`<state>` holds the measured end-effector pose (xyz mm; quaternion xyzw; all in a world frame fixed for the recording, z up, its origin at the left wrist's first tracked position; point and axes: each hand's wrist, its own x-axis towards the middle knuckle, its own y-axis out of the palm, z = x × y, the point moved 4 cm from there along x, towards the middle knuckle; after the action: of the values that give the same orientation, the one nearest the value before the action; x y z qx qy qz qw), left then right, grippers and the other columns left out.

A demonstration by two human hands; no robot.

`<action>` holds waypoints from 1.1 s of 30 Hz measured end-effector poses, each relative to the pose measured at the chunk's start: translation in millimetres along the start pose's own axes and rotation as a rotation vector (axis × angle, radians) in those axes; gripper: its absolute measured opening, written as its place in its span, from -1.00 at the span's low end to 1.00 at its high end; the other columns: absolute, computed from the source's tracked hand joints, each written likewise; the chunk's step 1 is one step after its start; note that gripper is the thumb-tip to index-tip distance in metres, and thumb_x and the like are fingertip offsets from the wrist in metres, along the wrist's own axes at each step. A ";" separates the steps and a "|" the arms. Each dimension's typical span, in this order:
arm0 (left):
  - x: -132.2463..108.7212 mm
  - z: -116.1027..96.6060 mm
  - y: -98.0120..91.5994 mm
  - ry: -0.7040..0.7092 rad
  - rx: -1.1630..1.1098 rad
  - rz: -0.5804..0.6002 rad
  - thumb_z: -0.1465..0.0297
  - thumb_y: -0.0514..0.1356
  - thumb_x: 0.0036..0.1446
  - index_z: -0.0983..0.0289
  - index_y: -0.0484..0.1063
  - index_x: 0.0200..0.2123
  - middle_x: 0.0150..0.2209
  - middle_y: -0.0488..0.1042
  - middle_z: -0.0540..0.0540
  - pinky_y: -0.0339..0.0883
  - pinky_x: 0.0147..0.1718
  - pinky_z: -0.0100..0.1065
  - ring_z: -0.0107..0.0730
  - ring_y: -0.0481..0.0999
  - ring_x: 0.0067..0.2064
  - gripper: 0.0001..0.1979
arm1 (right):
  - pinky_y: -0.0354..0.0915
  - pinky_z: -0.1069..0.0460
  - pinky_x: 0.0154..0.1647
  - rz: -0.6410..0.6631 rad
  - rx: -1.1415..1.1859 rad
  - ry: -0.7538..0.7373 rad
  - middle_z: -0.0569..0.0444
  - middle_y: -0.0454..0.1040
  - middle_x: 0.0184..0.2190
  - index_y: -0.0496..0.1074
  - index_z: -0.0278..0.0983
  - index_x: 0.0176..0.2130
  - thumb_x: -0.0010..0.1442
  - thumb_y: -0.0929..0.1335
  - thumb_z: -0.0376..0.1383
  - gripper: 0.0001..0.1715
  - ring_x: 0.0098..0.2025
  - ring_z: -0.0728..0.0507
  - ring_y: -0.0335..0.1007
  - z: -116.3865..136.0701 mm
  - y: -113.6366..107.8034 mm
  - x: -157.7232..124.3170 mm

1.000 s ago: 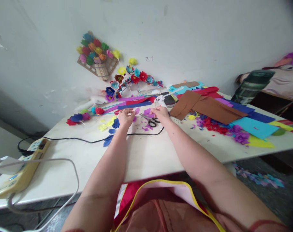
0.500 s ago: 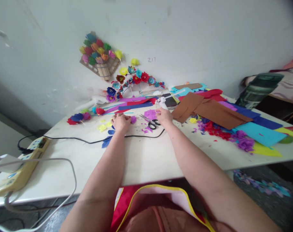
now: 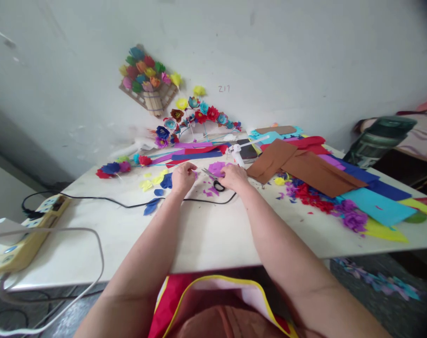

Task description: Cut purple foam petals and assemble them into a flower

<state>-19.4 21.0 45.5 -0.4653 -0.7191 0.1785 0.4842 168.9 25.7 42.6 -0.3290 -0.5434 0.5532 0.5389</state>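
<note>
My left hand (image 3: pixel 184 178) is closed in a pinch above the table, beside the dark blue paper petals (image 3: pixel 166 181). A small pale bit shows at its fingertips, too small to name. My right hand (image 3: pixel 233 178) has its fingers closed at the handle of the scissors (image 3: pixel 218 187), covering one loop. The other black loop and the blades, pointing to the left hand, stay visible. Behind the scissors lies a piece of purple paper (image 3: pixel 216 168), with purple scraps (image 3: pixel 209 192) in front. A white glue gun (image 3: pixel 236 153) stands just beyond my right hand.
A black cable (image 3: pixel 118 203) crosses the table from the power strip (image 3: pixel 41 239). Brown paper sheets (image 3: pixel 322 171) and crumpled red paper petals (image 3: pixel 312 197) lie to the right. A dark green bottle (image 3: pixel 378 141) stands at the far right. Paper flowers (image 3: pixel 199 115) line the wall.
My right hand has moved left and down from beside the glue gun onto the scissors' handle. My left hand has shifted slightly right, its fingers now pinched. The view has tilted a little.
</note>
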 end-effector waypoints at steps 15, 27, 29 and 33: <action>-13.1 -16.0 15.7 0.050 -0.044 0.609 0.32 0.36 -0.29 0.21 0.49 -0.13 -0.32 0.55 0.02 0.35 -0.35 -0.43 -0.32 0.54 -0.31 -0.48 | 0.25 -0.08 0.04 0.134 0.043 -0.134 -0.22 0.40 0.04 0.47 -0.32 0.04 -0.06 0.38 -0.38 -0.39 0.05 -0.33 0.34 17.5 7.1 0.7; -11.6 -11.2 38.4 -0.165 -0.537 0.300 0.41 0.19 -0.03 0.31 0.47 -0.33 -0.37 0.56 0.07 0.42 -0.27 -0.34 -0.35 0.53 -0.33 -0.85 | 0.32 0.00 0.00 -0.079 0.843 0.046 -0.02 0.59 -0.20 0.54 -0.34 -0.19 -0.15 0.35 -0.50 -0.55 -0.08 -0.15 0.49 -22.9 -5.3 15.5; -10.6 -12.5 33.6 -0.138 -0.366 0.235 0.43 0.19 -0.02 0.28 0.49 -0.38 -0.37 0.57 0.08 0.41 -0.23 -0.33 -0.31 0.53 -0.29 -0.89 | 0.33 -0.01 -0.01 -0.093 0.895 0.076 -0.04 0.59 -0.20 0.54 -0.36 -0.20 -0.16 0.34 -0.50 -0.55 -0.09 -0.16 0.50 -27.3 -5.7 15.4; -10.7 -20.9 32.2 -0.036 -0.133 0.226 0.44 0.17 0.02 0.28 0.54 -0.37 -0.30 0.58 0.14 0.38 -0.14 -0.29 -0.24 0.53 -0.22 -0.87 | 0.34 0.00 -0.04 -0.094 0.833 0.115 0.00 0.59 -0.19 0.55 -0.33 -0.18 -0.16 0.35 -0.49 -0.53 -0.10 -0.16 0.49 -30.9 -5.6 14.4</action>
<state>15.6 24.2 26.8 -0.5711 -0.6810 0.1922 0.4161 196.6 46.0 45.1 -0.0883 -0.2568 0.6813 0.6798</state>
